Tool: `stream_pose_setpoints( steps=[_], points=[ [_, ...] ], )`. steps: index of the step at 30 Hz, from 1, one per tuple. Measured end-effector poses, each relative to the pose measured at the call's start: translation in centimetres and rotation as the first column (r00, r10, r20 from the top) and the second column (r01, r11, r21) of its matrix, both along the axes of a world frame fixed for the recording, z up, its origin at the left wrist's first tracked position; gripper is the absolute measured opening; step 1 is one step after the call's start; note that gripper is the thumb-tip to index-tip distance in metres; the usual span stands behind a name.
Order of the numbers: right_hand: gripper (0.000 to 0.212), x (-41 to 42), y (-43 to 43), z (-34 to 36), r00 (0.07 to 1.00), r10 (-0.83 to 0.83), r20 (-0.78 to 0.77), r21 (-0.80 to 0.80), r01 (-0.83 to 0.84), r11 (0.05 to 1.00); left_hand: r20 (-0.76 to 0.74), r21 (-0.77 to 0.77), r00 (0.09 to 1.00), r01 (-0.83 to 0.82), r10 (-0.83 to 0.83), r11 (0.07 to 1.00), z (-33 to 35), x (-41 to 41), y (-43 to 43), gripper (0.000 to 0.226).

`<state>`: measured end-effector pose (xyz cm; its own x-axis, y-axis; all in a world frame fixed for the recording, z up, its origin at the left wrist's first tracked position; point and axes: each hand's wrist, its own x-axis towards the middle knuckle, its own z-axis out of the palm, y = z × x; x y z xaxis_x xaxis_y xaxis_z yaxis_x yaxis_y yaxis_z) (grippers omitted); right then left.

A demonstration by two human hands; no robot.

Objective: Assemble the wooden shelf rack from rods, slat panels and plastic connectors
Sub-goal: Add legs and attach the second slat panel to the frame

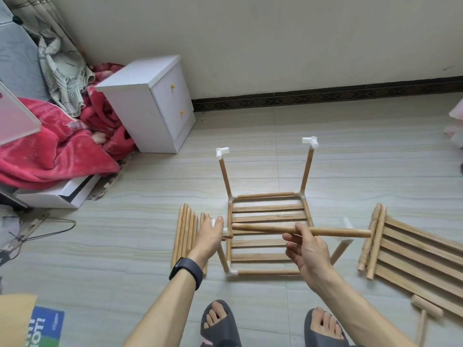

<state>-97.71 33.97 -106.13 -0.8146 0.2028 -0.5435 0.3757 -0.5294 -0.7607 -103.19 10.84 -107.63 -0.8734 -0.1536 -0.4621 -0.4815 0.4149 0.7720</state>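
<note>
On the tiled floor (125, 234) right in front of my feet sits the half-built rack (269, 216). It's one slat panel framed by rods, with two uprights at the far corners, each topped with a white connector (222, 152). My right hand (307, 246) has its grip curled around a loose rod (345, 232) at about the middle, so the rod lies level across the frame and sticks out both sides of the fist. Its left end is just beside the near-left connector (225, 231), but I honestly can't tell if it's in the socket or only touching. My left hand (209, 236) has its grip pinched around that connector from above, fingers partly hiding it. A bundle of spare rods (185, 234) lies on the floor just left of that hand, partly under it from this angle. A second slat panel (413, 249) lies off to the right with a couple of rods on its edge, and a wooden mallet (426, 309) lies nearer me. A white nightstand (155, 103) stands against the wall.
</note>
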Motion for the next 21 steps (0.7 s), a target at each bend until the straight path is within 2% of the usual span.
stream_pose_setpoints(
  steps=[5, 8, 12, 21],
  points=[
    [0.026, -0.3, -1.0, -0.5, 1.000, 0.024, -0.007, -0.008, -0.024, 1.000, -0.063, 0.090, 0.998, -0.007, 0.012, 0.996, -1.2, 0.8, -0.7, 0.040],
    [0.027, -0.2, -1.4, -0.7, 1.000, 0.013, -0.019, 0.003, -0.013, 1.000, -0.073, 0.125, 0.997, -0.008, 0.017, 0.992, -1.6, 0.7, -1.2, 0.043],
    [0.028, 0.2, -1.5, -1.1, 1.000, -0.015, -0.022, 0.034, 0.016, 0.999, -0.127, 0.169, 0.991, -0.026, 0.047, 0.985, -2.2, 0.5, -1.0, 0.033],
    [0.028, -0.3, -1.3, -1.4, 0.999, 0.023, -0.044, 0.021, -0.022, 1.000, -0.151, 0.205, 0.988, -0.001, 0.032, 0.979, -2.7, 1.1, -1.6, 0.039]
  ],
)
